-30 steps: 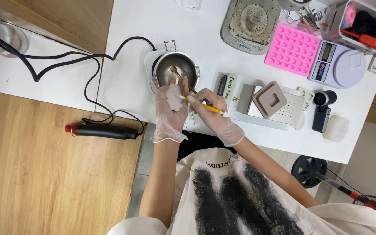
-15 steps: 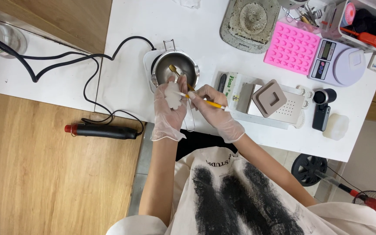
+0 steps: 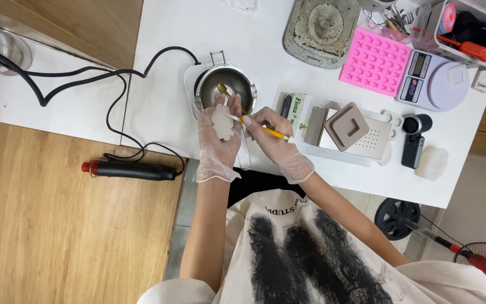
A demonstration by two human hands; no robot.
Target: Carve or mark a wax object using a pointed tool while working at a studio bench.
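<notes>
White scalloped piece [image 3: 221, 122] and yellow brush [image 3: 265, 130] clasped in gloved hands, metal pot [image 3: 226, 88] just behind.

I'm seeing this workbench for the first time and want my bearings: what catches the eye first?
At the centre, two gloved hands meet over a metal pot: the left hand holds a small white flower-shaped piece, and the right hand puts a yellow-handled tool to it. A bright pink mould tray stands out at upper right.

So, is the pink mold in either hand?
No, the pink mold lies on the white table, apart from both hands.
</notes>
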